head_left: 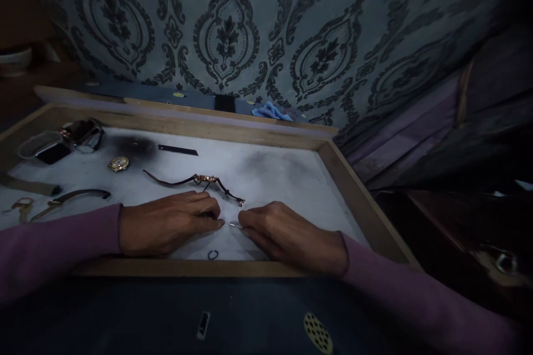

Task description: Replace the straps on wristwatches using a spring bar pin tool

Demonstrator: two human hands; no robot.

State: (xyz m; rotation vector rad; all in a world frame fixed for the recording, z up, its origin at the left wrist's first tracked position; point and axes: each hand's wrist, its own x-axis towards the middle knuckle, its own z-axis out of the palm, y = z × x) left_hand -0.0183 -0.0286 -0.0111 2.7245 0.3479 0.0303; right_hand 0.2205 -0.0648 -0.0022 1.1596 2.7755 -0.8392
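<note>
A shallow wooden tray (366, 205) with a whitish floor lies in front of me, and both my hands are inside it, near its front wall. My right hand (291, 236) has its fingers closed around a small silvery tool (235, 224), whose tip sticks out toward my left. My left hand (170, 222) is curled low, thumb and forefinger nearly meeting just beside that tip; I cannot tell whether anything small is pinched there.

Just beyond my left fingers, a watch with thin dark straps (206, 178) lies with its straps spread to both sides, the right end close to my right fingers. A small dark ring (213, 254) sits on the tray floor between my hands and the front wall.

Farther off in the tray are a dark flat strip (177, 150) and a gold watch case (119, 164). The far left corner holds a cluster of watches (85, 136), with a black-faced watch (53, 152) on a pale band just beside it. Nearer my left wrist lies a curved dark strap (83, 194). Past the far wall, outside the tray, rests a crumpled blue cloth (272, 111).
</note>
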